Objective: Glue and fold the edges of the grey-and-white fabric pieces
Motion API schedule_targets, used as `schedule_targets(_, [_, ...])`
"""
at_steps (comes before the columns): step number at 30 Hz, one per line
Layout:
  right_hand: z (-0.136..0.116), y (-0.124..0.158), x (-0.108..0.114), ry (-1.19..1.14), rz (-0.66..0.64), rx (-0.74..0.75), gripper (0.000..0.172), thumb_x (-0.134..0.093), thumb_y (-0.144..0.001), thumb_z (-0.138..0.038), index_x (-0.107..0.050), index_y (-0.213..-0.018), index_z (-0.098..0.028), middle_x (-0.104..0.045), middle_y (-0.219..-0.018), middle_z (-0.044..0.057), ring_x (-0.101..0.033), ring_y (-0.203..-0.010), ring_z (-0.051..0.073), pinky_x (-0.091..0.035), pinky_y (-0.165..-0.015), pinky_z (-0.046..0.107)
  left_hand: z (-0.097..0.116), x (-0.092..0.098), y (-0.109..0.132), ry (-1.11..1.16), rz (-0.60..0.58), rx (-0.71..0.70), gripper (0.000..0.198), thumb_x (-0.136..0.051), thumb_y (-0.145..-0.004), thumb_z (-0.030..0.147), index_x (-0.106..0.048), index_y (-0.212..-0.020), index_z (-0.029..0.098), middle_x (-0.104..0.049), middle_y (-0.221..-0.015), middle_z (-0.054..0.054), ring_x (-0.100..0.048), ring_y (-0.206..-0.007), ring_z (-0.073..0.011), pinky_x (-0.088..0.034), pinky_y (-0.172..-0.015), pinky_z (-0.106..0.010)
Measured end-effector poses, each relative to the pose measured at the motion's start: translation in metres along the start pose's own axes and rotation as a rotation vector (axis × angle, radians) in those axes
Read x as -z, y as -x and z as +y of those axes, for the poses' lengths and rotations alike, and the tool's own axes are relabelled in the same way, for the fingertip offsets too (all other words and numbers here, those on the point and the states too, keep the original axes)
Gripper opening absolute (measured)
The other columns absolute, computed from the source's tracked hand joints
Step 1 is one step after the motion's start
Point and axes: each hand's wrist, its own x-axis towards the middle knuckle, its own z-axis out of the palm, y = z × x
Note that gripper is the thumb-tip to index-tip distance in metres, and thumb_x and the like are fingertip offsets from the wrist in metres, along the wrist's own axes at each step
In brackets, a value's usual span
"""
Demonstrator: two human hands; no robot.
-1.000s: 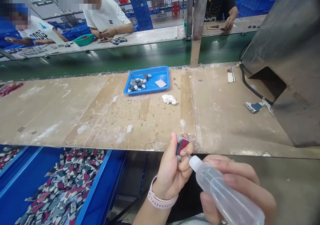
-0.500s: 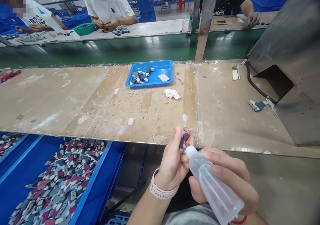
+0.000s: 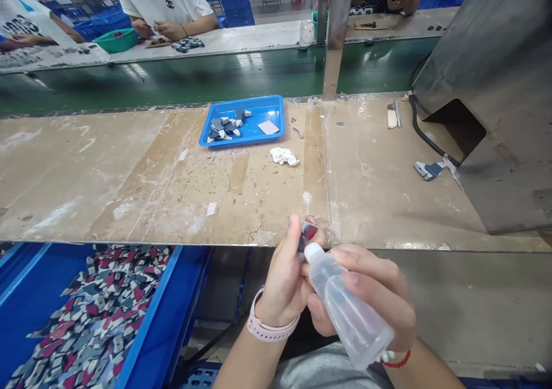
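My left hand [image 3: 287, 274], with a pink watch strap on the wrist, pinches a small red and dark piece [image 3: 305, 233] just below the front edge of the worn bench [image 3: 172, 176]. My right hand [image 3: 366, 294] is wrapped round a clear squeeze bottle [image 3: 345, 308]. The bottle's white nozzle points up and left and touches the piece. Both hands are close together, low in the centre of the view.
A blue tray [image 3: 276, 133] with several grey pieces sits on the bench, a crumpled white scrap [image 3: 283, 156] beside it. A blue bin [image 3: 146, 331] full of red, grey and white pieces is at lower left. A metal housing [image 3: 500, 90] stands right. Other people work across the green conveyor [image 3: 194, 81].
The bottle's nozzle has closed in on the small piece. Both hands have drifted slightly left and up in the view as the camera shifted.
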Motion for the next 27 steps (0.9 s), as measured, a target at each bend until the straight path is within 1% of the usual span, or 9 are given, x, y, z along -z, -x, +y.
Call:
schedule_targets(2, [-0.001, -0.001, 0.001, 0.006, -0.005, -0.001, 0.028, -0.067, -0.079, -0.004, -0.058, -0.104, -0.013, -0.061, -0.106, 0.010, -0.072, -0.082, 0.021, -0.067, -0.067, 0.038, -0.001, 0.001, -0.001, 0.005, -0.007, 0.002, 0.056, -0.083, -0.069, 0.063, -0.052, -0.082, 0.017, -0.032, -0.063, 0.008, -0.033, -0.050, -0.0040, -0.024, -0.042, -0.014])
schedule_targets(5, [-0.002, -0.002, 0.004, 0.019, -0.026, -0.007, 0.026, -0.068, -0.081, -0.006, -0.058, -0.105, -0.012, -0.060, -0.106, 0.010, -0.071, -0.086, 0.020, -0.067, -0.073, 0.037, -0.001, 0.001, -0.001, 0.008, -0.010, 0.012, 0.056, -0.082, -0.070, 0.062, -0.052, -0.083, 0.017, -0.032, -0.064, 0.008, -0.033, -0.051, -0.0037, -0.024, -0.042, -0.013])
schedule_targets(9, [-0.003, -0.004, 0.008, 0.043, -0.036, 0.001, 0.025, -0.069, -0.082, -0.006, -0.058, -0.104, -0.011, -0.059, -0.106, 0.009, -0.069, -0.089, 0.019, -0.066, -0.078, 0.034, -0.001, -0.002, 0.001, -0.011, -0.017, 0.012, 0.058, -0.084, -0.067, 0.063, -0.052, -0.085, 0.018, -0.031, -0.062, 0.008, -0.029, -0.049, -0.0037, -0.017, -0.039, -0.012])
schedule_targets(12, [-0.003, -0.005, 0.011, 0.056, -0.075, 0.016, 0.023, -0.069, -0.082, -0.006, -0.059, -0.101, -0.012, -0.058, -0.106, 0.009, -0.066, -0.094, 0.018, -0.065, -0.083, 0.031, -0.001, -0.003, 0.003, -0.013, -0.019, 0.015, 0.057, -0.083, -0.068, 0.063, -0.053, -0.089, 0.019, -0.032, -0.062, 0.008, -0.025, -0.047, -0.0034, -0.010, -0.037, -0.014])
schedule_targets(15, [-0.003, -0.006, 0.013, 0.048, -0.101, 0.002, 0.026, -0.069, -0.078, -0.002, -0.060, -0.100, -0.013, -0.057, -0.106, 0.009, -0.065, -0.095, 0.018, -0.064, -0.086, 0.031, -0.002, -0.001, 0.004, -0.015, -0.027, 0.032, 0.057, -0.079, -0.071, 0.066, -0.054, -0.092, 0.019, -0.033, -0.063, 0.008, -0.024, -0.046, -0.0028, -0.013, -0.037, -0.013])
schedule_targets(18, [-0.004, -0.008, 0.012, 0.045, -0.081, 0.003, 0.025, -0.067, -0.081, -0.004, -0.059, -0.104, -0.013, -0.057, -0.105, 0.009, -0.064, -0.093, 0.017, -0.064, -0.083, 0.031, -0.003, 0.003, 0.004, -0.008, -0.034, 0.034, 0.056, -0.078, -0.073, 0.066, -0.054, -0.094, 0.020, -0.034, -0.064, 0.008, -0.023, -0.045, -0.0024, -0.014, -0.037, -0.013])
schedule_targets(22, [-0.004, -0.009, 0.007, 0.053, -0.007, 0.010, 0.028, -0.068, -0.083, -0.005, -0.059, -0.109, -0.010, -0.058, -0.102, 0.008, -0.065, -0.089, 0.014, -0.064, -0.077, 0.027, -0.005, 0.004, 0.002, 0.024, -0.052, 0.043, 0.053, -0.077, -0.075, 0.064, -0.054, -0.091, 0.019, -0.034, -0.066, 0.008, -0.018, -0.045, -0.0017, -0.006, -0.037, -0.013])
schedule_targets(27, [-0.002, -0.006, 0.004, 0.053, 0.049, -0.040, 0.034, -0.070, -0.082, -0.010, -0.060, -0.114, -0.014, -0.063, -0.099, 0.006, -0.067, -0.088, 0.016, -0.066, -0.074, 0.031, -0.004, 0.004, 0.001, 0.061, -0.080, 0.078, 0.055, -0.080, -0.072, 0.063, -0.054, -0.089, 0.018, -0.034, -0.064, 0.009, -0.009, -0.045, -0.0008, -0.006, -0.037, -0.013])
